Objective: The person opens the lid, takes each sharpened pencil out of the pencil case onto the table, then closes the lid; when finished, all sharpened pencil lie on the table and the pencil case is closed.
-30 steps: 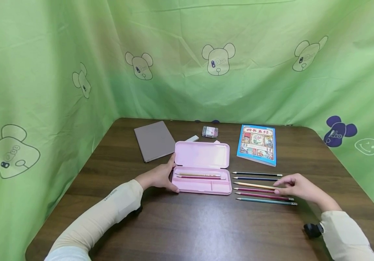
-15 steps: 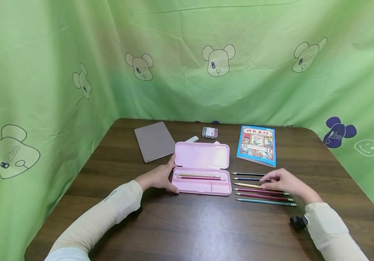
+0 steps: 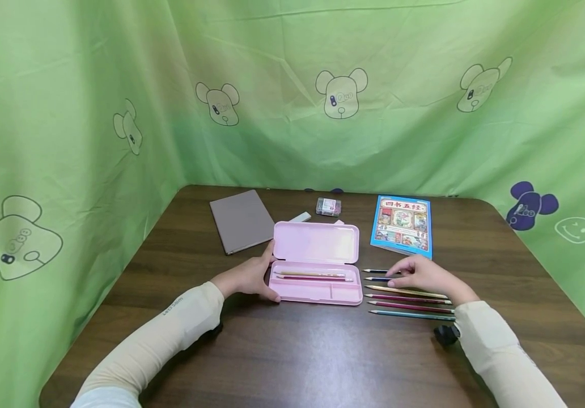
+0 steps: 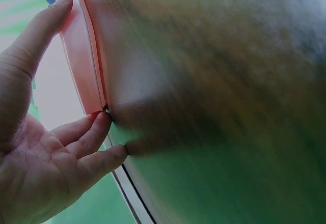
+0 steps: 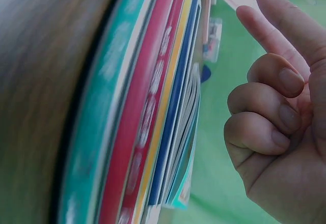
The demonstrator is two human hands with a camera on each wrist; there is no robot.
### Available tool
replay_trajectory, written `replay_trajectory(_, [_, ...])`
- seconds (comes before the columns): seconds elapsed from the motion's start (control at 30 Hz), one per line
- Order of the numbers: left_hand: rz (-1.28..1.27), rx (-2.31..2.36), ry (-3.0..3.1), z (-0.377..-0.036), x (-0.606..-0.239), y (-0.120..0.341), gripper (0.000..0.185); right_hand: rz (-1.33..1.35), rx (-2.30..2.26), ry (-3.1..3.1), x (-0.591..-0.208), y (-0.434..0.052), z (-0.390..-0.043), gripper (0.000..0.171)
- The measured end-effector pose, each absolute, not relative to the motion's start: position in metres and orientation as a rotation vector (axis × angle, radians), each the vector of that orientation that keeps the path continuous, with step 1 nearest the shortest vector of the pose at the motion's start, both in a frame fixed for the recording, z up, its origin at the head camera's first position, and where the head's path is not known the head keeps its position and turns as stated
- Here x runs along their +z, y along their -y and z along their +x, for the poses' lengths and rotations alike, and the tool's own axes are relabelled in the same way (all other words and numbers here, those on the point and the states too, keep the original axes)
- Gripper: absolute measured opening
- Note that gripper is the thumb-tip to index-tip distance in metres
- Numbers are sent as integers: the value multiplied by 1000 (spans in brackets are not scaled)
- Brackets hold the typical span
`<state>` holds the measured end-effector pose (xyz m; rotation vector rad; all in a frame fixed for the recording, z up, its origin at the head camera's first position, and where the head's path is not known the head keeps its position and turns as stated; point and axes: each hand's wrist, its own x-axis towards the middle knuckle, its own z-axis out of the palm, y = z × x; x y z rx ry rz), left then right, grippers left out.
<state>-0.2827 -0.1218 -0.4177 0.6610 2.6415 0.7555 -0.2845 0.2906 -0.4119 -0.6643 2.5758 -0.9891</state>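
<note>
- Our left hand [image 3: 249, 277] rests against the left end of the open pink pencil case [image 3: 316, 262], thumb along its edge and fingers touching its near corner, relaxed rather than clenched; the left wrist view shows the fingers [image 4: 86, 137] pressed to the pink wall.
- Inside the case's tray lie two pencils [image 3: 313, 276], side by side along its length.
- Our right hand [image 3: 422, 276] hovers over a row of six coloured pencils [image 3: 407, 292] laid parallel on the brown table [image 3: 292, 351], just right of the case; it sits above the two farthest, dark-blue ones; the right wrist view shows the index finger extended and the other fingers [image 5: 265, 102] curled, holding nothing.
- Behind the case we see a grey notebook [image 3: 240, 220], a white eraser [image 3: 300, 216] and a small clear box [image 3: 328, 206]; a blue picture book [image 3: 402, 225] lies beyond the pencils; green printed cloth [image 3: 292, 90] walls the table.
</note>
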Motion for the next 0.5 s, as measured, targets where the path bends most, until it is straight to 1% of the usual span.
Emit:
replay_trajectory(0.33, [631, 740, -2639, -284, -419, 122, 135, -689, -1017, -2516, -412, -259, -295, 28])
replay_trajectory(0.5, [642, 752, -2637, -284, -419, 122, 135, -718, -1035, -2493, -412, -244, -301, 24])
